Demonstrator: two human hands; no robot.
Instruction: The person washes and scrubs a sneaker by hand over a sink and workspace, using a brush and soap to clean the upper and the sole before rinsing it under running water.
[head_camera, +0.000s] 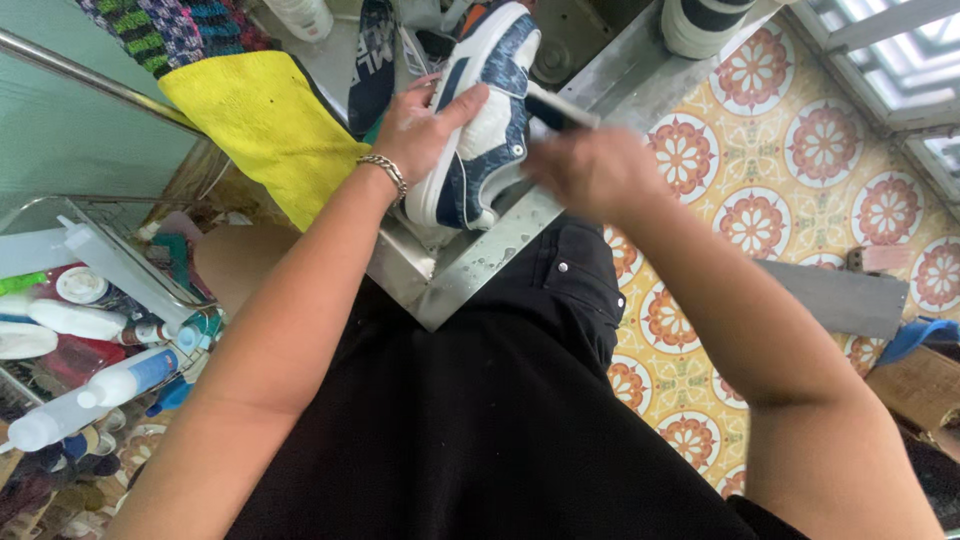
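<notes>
Sneaker (483, 120) was the reference: blue denim-pattern and white, tilted on edge over the corner of the steel tray (470, 275), sole side toward your left.

Your left hand (425, 125) clamped the sneaker from its left, thumb laid across the white side panel, remaining fingers wrapped behind the sole. Grip was closed on the shoe. Metal chain bracelet (385, 170) sat on that wrist, just below the sneaker's heel.

Your right hand (590, 170) was just right of the sneaker, motion-blurred. Fingers curled tight around a dark-handled brush (560, 110); its handle end stuck out above the hand, and the other end met the sneaker's right side. Bristles not resolvable.

Tray corner pointed at your lap, directly under the sneaker, with water drops on the rim.

Left of the sneaker: yellow cloth (265, 125) draped off a rail, with a striped knit piece (165, 30) above it. Further left and lower: wire rack holding white squeeze bottles (100, 385) and small containers.

Above the sneaker: more footwear in the tray, partly cut off, including a white-soled shoe (705, 25) at upper right.

Right of the sneaker: patterned floor tiles (800, 160), orange and red medallions. Lower right of it: grey flat board (845, 300) on the floor.
</notes>
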